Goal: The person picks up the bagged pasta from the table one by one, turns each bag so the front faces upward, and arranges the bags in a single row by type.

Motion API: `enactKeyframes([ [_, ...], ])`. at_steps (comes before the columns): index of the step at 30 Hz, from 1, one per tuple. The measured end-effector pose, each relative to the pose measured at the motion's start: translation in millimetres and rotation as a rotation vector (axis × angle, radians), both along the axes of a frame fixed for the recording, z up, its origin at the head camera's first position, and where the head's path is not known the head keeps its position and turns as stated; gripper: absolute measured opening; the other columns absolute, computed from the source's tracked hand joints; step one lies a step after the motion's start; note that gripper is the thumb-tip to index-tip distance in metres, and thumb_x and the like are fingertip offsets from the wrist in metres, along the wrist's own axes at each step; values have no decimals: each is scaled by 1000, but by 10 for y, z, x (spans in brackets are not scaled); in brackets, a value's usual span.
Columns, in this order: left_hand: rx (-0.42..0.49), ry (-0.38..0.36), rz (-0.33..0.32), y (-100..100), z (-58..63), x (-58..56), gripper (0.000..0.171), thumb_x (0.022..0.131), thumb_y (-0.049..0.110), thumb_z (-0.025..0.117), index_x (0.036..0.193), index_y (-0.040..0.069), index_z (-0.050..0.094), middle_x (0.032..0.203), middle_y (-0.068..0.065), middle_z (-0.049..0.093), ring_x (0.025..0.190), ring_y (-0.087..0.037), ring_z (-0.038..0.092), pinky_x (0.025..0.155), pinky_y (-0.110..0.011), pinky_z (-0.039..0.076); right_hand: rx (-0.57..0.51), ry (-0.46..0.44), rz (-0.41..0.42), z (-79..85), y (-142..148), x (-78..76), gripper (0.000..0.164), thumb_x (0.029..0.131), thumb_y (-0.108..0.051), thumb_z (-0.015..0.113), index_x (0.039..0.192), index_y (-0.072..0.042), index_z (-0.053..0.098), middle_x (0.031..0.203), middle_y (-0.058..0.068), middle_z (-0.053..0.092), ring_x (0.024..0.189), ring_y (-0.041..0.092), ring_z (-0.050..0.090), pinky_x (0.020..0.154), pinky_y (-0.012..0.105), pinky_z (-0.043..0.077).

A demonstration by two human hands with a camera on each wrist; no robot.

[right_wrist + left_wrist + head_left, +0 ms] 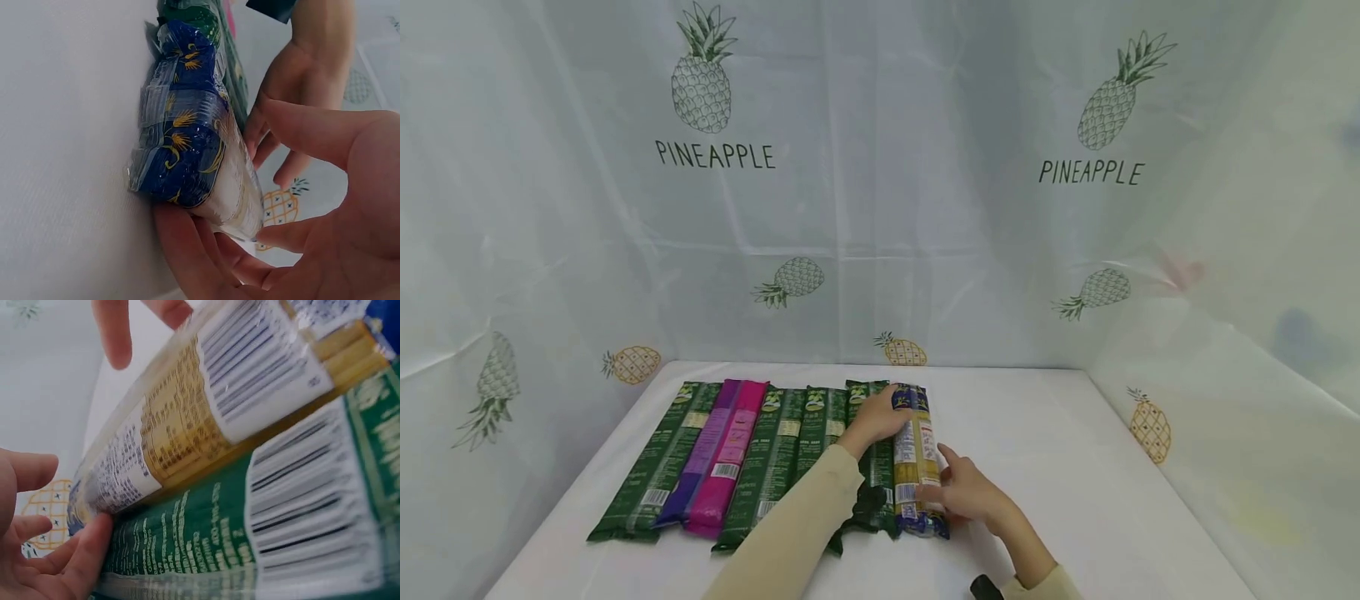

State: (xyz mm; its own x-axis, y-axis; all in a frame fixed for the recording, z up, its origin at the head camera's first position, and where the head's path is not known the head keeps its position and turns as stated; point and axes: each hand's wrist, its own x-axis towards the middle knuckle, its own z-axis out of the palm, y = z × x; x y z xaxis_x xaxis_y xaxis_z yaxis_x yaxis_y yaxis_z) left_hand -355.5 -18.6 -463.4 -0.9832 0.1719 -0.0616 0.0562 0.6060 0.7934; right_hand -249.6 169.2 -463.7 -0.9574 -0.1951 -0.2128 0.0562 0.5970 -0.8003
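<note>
Blue-and-gold packet: the pasta-like packet [917, 454] lies flat at the right end of the row, its far end near the bench's [1045, 450] back edge, its long side against the neighbouring green packet [882, 467].
Left hand: the left hand [874, 419] is at the far end of that packet, fingers loosely spread, one fingertip touching at the seam with the green packet; no firm grip shows.
Right hand: the right hand [973, 493] is beside the near end, thumb apart from the other fingers, fingertips touching the packet's outer side and lower edge without closing round it.
Row to the left: a green packet [655, 458] near the bench's left edge, purple-and-pink packaging [727, 450] (one packet or two, I cannot tell), then two more green packets [767, 450].
Done, as I judge it: the row looks laid out side by side, the blue-and-gold packet included.
Left, as I judge it: only that packet is not yet free of the hands; its alignment looks nearly settled.
</note>
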Motion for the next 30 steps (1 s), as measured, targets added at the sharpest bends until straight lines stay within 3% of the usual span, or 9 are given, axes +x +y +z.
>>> enactKeyframes([
  [6,-72,27,36,64,-107,-129,78,101,32,71,166,7,36,158,-28,47,138,-48,51,109,-62,47,81,65,71,-21,-38,-8,103,82,-23,92,160,10,34,117,20,62,96,25,62,89,53,57],
  [10,-197,72,1,107,-55,-96,75,99,32,72,163,5,42,154,-30,51,138,-50,51,109,-62,47,69,87,78,-28,-37,-24,103,80,-16,93,160,11,34,118,18,67,96,24,66,92,53,57],
  [16,-319,57,-26,181,22,-54,70,104,40,65,163,8,43,158,-26,49,145,-49,47,114,-60,44,0,59,66,-60,15,-37,103,81,-10,93,162,7,32,117,15,70,96,22,67,92,52,56],
  [23,-495,69,-62,302,42,-81,80,103,49,65,164,3,39,152,-25,57,137,-44,56,115,-52,46,-5,69,75,-96,39,-40,103,82,-11,93,163,6,32,126,20,67,100,23,65,96,55,54],
  [30,-502,106,-18,363,-63,-103,86,100,55,69,164,6,40,148,-24,61,132,-43,60,115,-54,46,-25,79,73,-90,69,-15,101,83,-9,91,163,7,31,124,19,65,98,23,63,93,52,54],
])
